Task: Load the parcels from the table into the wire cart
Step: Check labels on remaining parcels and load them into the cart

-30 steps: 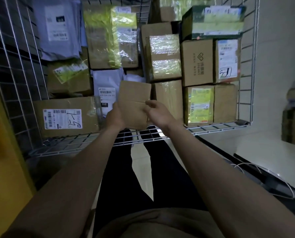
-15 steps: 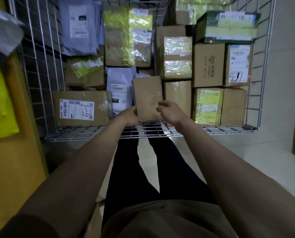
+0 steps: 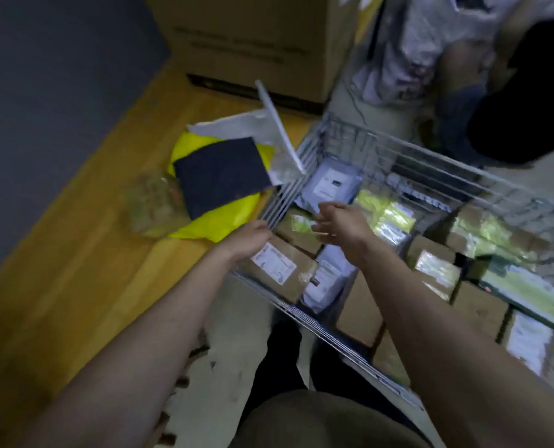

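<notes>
Wire cart (image 3: 424, 156) at three o'clock, packed with taped brown boxes (image 3: 279, 270). Left hand (image 3: 246, 240) and right hand (image 3: 337, 221) both loose, empty. At ten o'clock, yellow parcel (image 3: 217, 221) on wooden table (image 3: 75, 270).

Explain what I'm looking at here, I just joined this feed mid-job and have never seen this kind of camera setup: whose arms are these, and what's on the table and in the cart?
There is no robot here. The picture comes from a wide-angle camera worn on a person's head, looking down along their own bare arms.

The left hand and right hand hover over the near corner of the wire cart; both look empty with loose fingers, though the frame is blurred.

The cart is already packed with brown boxes, such as the labelled box, and a grey mailer bag.

Left of the cart is the wooden table. On it lie parcels not yet loaded: a yellow bag with a dark flat parcel on top, a white bag behind, and a large carton further back.
</notes>
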